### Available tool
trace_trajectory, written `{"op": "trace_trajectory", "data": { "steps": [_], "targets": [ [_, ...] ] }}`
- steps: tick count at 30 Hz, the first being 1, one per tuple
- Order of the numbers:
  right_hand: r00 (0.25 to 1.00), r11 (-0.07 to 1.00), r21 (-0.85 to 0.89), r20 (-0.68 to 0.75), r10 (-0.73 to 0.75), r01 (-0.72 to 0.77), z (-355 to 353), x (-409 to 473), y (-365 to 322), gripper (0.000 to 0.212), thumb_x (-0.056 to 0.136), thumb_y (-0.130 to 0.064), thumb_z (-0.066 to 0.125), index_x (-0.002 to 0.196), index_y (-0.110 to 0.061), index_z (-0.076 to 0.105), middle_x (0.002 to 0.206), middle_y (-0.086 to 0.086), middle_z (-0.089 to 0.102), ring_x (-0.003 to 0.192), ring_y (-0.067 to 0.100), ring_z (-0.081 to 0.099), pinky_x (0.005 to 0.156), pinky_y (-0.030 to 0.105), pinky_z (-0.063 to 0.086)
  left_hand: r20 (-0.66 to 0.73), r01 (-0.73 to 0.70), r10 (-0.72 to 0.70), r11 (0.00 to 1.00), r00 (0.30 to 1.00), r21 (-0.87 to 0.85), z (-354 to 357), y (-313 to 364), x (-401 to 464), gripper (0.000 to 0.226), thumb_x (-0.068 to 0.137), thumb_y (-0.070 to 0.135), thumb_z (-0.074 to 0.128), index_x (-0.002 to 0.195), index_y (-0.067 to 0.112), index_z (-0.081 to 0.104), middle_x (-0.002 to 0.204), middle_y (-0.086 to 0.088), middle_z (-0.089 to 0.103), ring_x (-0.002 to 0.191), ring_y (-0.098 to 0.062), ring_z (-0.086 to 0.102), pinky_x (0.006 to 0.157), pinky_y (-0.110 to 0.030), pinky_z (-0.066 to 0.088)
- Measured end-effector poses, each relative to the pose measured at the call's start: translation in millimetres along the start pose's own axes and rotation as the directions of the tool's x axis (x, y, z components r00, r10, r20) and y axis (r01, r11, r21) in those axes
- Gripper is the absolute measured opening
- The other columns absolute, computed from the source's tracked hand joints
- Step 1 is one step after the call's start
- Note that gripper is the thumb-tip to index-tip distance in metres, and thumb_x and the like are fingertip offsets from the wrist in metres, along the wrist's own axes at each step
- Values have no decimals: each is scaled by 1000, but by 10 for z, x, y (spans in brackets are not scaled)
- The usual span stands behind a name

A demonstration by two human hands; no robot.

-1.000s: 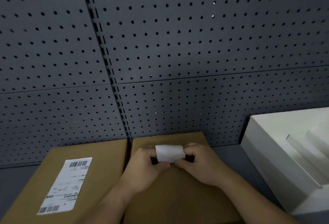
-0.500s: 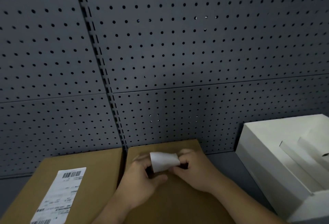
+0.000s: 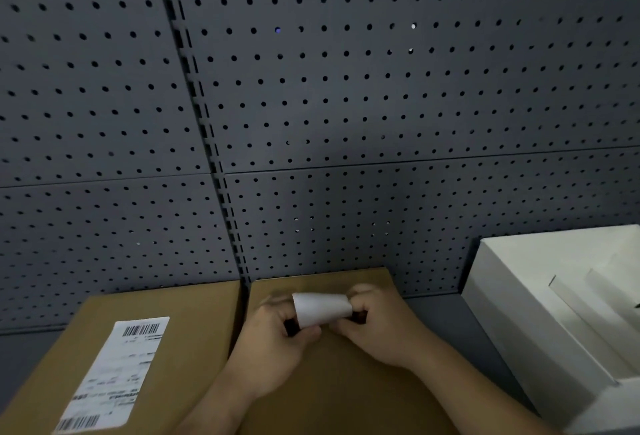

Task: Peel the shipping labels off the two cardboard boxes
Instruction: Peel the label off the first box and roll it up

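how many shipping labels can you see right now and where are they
2. One flat shipping label is stuck on the left cardboard box. One rolled label is held between the left hand and right hand above the right cardboard box. Box sides are hidden.

I see both hands over the right cardboard box [image 3: 346,382]: left hand [image 3: 273,344] and right hand [image 3: 377,327] pinch a curled white label [image 3: 320,308] btwn them, held off the box top. Left cardboard box [image 3: 166,348] sits just beside it w/ its shipping label [image 3: 114,375] stuck flat, barcodes visible. White open box [image 3: 512,303] at right, grey pegboard [image 3: 346,105] behind.
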State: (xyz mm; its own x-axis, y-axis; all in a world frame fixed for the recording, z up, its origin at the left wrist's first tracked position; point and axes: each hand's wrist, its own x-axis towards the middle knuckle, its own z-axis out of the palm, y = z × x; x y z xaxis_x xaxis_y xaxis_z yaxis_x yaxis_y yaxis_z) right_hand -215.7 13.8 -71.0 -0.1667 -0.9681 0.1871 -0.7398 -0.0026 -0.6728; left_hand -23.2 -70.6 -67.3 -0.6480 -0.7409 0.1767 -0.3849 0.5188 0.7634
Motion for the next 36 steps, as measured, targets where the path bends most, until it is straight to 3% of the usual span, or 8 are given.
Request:
{"op": "trace_trajectory", "data": {
  "steps": [5,11,14,19,28,31,36],
  "targets": [
    [1000,1000,-8,15,21,-21,-24,19,-26,25,90,-38,68,82,-14,72,88,-3,60,77,11,59,70,31,51,-13,1,-1,1000,1000,28,3,-18,12,33,80,28,80,109,43,73,117,30,63,118,5,51,105,-22,43],
    [1000,999,26,22,17,-18,-43,0,-47,14,85,-36,75,89,-22,74,88,-16,58,80,1,57,65,12,41,-56,-1,1,1000,998,7,33,-29,38,27,88,22,73,112,35,74,115,25,66,113,5,55,104,-25,47],
    [999,1000,18,32,22,-23,-52,-6,-30,16,81,-34,78,88,-20,74,96,-9,61,84,4,58,67,14,44,-39,-23,22,1000,999,-6,34,-32,26,30,89,20,72,114,37,73,115,27,67,116,5,54,105,-26,47],
    [1000,1000,-25,11,-15,15,-18,3,16,22,92,-31,66,80,-14,73,87,-3,62,77,11,60,70,36,52,-26,-3,2,1000,1000,-29,16,-15,1,35,83,23,78,111,42,73,115,27,66,117,5,55,105,-25,46],
    [1000,1000,-21,-6,13,-13,-6,14,-11,26,94,-37,63,85,-15,71,85,0,60,78,13,57,69,33,49,-70,-3,4,1000,998,12,55,-38,61,24,89,21,72,110,33,75,113,22,68,111,3,59,100,-28,51],
    [1000,1000,14,-2,6,-6,-43,2,-27,18,88,-38,70,92,-21,73,86,-8,59,79,6,55,67,20,45,-67,3,-4,1000,998,-5,52,-46,65,25,89,21,72,112,31,74,113,21,69,110,5,59,100,-26,51],
    [998,999,-36,59,-1,3,-99,71,-25,19,83,-30,75,74,-15,67,77,-6,53,66,6,48,59,18,37,-58,43,-46,998,997,-46,42,-39,61,24,90,22,71,111,34,74,114,20,69,109,3,61,100,-27,52]
  ]
}}
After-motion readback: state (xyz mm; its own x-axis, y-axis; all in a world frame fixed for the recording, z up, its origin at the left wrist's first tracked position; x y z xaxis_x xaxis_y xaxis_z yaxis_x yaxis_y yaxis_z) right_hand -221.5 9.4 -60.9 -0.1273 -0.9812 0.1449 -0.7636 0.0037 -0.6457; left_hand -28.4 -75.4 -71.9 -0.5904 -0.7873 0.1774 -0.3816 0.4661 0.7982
